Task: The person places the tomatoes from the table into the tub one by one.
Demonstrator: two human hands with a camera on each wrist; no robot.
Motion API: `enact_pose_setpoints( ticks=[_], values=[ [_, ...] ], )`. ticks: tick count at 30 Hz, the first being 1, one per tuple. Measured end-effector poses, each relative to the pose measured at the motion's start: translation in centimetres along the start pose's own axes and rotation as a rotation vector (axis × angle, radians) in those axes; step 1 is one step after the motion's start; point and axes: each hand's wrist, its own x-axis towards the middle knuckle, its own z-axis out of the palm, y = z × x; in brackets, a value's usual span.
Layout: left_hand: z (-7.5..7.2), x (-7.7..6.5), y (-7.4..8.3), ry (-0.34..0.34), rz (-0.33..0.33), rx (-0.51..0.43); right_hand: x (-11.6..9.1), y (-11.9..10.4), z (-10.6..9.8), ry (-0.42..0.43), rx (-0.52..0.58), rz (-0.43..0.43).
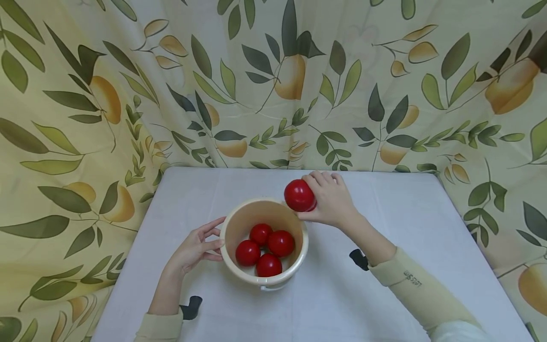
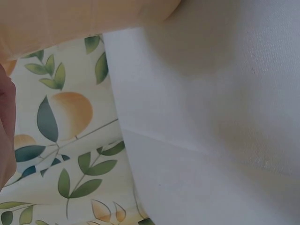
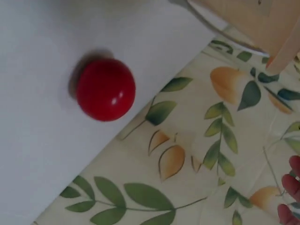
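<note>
A cream bucket [image 1: 229,223] stands upright on the table with several glossy red balls [image 1: 268,265] at its bottom. My right hand [image 1: 331,199] grips another red ball [image 1: 299,194] just over the bucket's far right rim. A darker sliver of red shows beneath that ball. In the right wrist view, a red ball [image 3: 106,90] with no fingers on it appears against the white tabletop, a shadow close beside it. My left hand [image 1: 198,244] touches the bucket's left side with fingers and thumb spread. Only a strip of it shows in the left wrist view, below the bucket wall [image 2: 84,23].
White cloth covers the table [image 1: 384,308], whose far edge meets a leaf-and-fruit patterned curtain [image 1: 265,118]. The bucket's handle [image 1: 273,288] hangs down at the near side. Dark mounts [image 1: 191,308] sit at both wrists.
</note>
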Motion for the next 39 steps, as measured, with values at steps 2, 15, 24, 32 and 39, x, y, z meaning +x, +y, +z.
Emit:
enact_pose_setpoints(
  ticks=[2, 15, 24, 32, 39],
  values=[
    [0.0, 0.0, 0.0, -0.002, 0.003, 0.001, 0.3, -1.2, 0.3, -0.002, 0.014, -0.043],
    [-0.1, 0.0, -0.2, -0.018, 0.023, -0.009, 1.2, -7.5, 4.4, -0.178, 0.042, -0.232],
    [0.0, -0.1, 0.0, -0.006, 0.012, -0.002, 1.4, -9.2, 6.9, -0.306, -0.057, -0.33],
    [0.1, -0.1, 0.1, -0.007, 0.0, -0.004, 1.8, -9.9, 8.2, -0.393, -0.154, -0.342],
    [0.1, 0.0, -0.1, -0.012, 0.009, -0.016, 2.1, -10.1, 8.6, -0.448, -0.21, -0.336]
  ],
)
